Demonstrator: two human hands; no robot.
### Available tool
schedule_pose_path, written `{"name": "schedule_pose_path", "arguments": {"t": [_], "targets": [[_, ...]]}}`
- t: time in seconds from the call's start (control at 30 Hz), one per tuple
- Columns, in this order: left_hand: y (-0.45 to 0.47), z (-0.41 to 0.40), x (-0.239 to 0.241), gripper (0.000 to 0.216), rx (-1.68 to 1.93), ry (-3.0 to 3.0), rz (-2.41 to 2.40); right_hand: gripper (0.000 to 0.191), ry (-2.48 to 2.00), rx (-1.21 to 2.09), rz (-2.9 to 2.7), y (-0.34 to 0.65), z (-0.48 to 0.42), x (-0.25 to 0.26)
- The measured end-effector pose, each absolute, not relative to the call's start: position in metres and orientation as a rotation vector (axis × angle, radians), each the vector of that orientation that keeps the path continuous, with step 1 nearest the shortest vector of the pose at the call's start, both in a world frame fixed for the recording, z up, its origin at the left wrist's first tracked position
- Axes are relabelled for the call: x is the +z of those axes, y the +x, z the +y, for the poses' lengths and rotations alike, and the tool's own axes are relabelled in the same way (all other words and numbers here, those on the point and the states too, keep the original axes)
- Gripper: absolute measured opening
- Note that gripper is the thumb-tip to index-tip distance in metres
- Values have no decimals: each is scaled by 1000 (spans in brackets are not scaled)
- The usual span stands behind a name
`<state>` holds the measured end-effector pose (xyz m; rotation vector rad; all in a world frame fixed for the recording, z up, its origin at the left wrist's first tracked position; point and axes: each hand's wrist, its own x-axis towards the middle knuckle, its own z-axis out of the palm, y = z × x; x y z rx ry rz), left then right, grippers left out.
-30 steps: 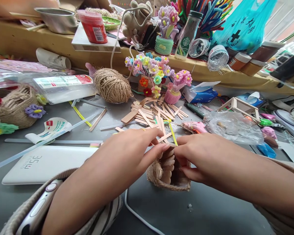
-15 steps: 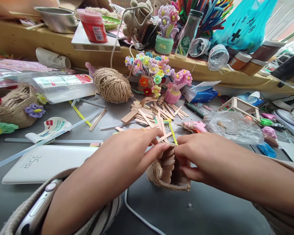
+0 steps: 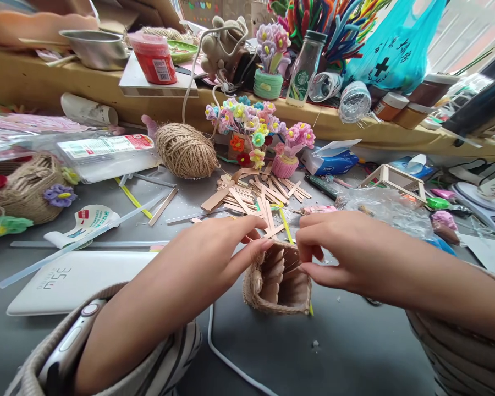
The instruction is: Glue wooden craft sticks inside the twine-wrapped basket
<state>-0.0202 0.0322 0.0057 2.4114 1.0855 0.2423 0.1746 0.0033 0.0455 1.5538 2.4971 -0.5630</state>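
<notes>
A small twine-wrapped basket (image 3: pixel 258 294) sits tilted in front of me, its opening towards me and scalloped stick ends lining the inside. My left hand (image 3: pixel 226 242) pinches its upper left rim between thumb and fingers. At the upper right rim is my right hand (image 3: pixel 334 247), fingers curled and thumb tip against the edge; whatever lies between them is hidden. A yellow strip (image 3: pixel 286 225) runs behind the basket, and a yellow end shows at its lower right corner. Just beyond lie loose wooden craft sticks (image 3: pixel 235 195).
A ball of twine (image 3: pixel 185 149), flower bunches (image 3: pixel 251 124) and a tissue pack (image 3: pixel 330 157) stand behind the sticks. A white power bank (image 3: pixel 78 280) lies left, with a clear glue stick (image 3: pixel 82 242) nearby. A white cable (image 3: pixel 226 357) crosses the front. Crumpled plastic (image 3: pixel 388 206) is at right.
My right hand has drawn back a little from inside the basket to its right rim. The basket's inside shows more, and a yellow end now appears below it. My left hand keeps its pinch.
</notes>
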Motion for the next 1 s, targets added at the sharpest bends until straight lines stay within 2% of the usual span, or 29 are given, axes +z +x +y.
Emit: {"name": "schedule_pose_path", "arguments": {"t": [0.1,0.23,0.33,0.43,0.6,0.67,1.0], "targets": [[-21,31,7,32,300,2402,1090,16,1724,-534,2595,198,-2,56],[-21,29,10,31,631,2401,1109,26,2026,-601,2731,232,-18,67],[-19,26,14,28,879,2365,1083,30,2384,-831,2727,243,-33,61],[-16,22,16,29,1046,2411,954,27,2722,-1315,2612,237,-40,43],[-11,17,15,20,1179,2522,776,31,2492,-1966,2536,219,-28,15],[-11,17,15,16,1218,2517,764,31,2407,-2083,2525,217,-21,9],[-20,30,16,11,1228,2419,811,26,2389,-1994,2597,217,-9,1]]}}
